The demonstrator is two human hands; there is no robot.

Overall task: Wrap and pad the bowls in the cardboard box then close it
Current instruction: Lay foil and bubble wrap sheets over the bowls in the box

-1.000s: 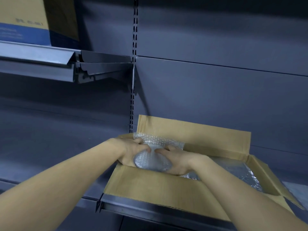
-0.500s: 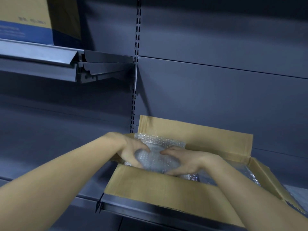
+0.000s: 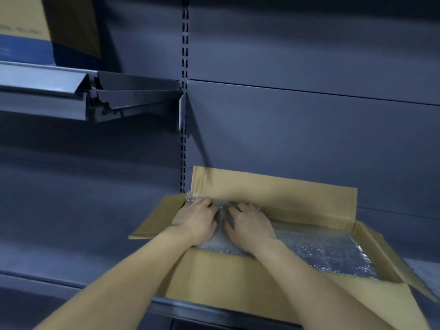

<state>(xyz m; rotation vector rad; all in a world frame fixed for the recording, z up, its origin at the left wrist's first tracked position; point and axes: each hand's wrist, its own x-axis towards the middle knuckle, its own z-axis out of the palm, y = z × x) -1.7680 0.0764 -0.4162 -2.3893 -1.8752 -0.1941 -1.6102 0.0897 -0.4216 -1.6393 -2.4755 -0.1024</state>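
Observation:
An open cardboard box (image 3: 238,277) stands on a dark metal shelf, its rear flap (image 3: 273,189) upright against the back panel. At the box's left end sits a bubble-wrapped bowl (image 3: 220,221), mostly hidden under my hands. My left hand (image 3: 195,222) lies palm down on its left side, fingers curled over the far edge of the wrap. My right hand (image 3: 250,225) covers its right side the same way. More bubble wrap (image 3: 321,251) lines the box floor to the right.
The left flap (image 3: 157,217) and right flap (image 3: 390,256) of the box splay outward. An upper shelf (image 3: 47,79) at the left carries a brown and blue carton (image 3: 35,32). A slotted upright (image 3: 184,67) runs down the back panel. Something pale (image 3: 426,272) lies right of the box.
Both hands have lowered the wrapped bowl deeper into the left end of the box and moved up over its top. The left flap has dropped outward.

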